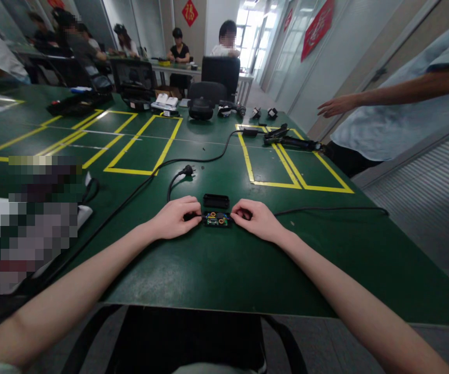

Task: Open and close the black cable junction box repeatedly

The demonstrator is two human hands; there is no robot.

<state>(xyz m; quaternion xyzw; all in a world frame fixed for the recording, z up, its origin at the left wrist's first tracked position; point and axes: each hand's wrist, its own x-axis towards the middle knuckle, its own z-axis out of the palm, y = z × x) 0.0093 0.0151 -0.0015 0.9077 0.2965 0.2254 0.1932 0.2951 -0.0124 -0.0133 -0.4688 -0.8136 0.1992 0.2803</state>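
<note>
An opened power adapter lies between my hands on the green table [193, 270], its circuit board [217, 219] showing copper coils and small parts. Just behind it is the black adapter cover [216, 200], hollow side up. My left hand [179, 217] is closed at the board's left end, thumb and fingers pinching the cord there. At the right end my right hand [256, 219] pinches the other cord. A cord with a plug [187, 170] curls out behind my left hand. Another thin cable [333, 210] runs from my right hand along the table. The fingertips partly hide both cord ends.
A long black cable [131, 195] crosses the table on the left to an inline box [250, 132]. A black tool-like object [286, 139] lies at the back right, near a standing person [399, 104]. Yellow tape [131, 171] marks rectangles. Several people sit behind.
</note>
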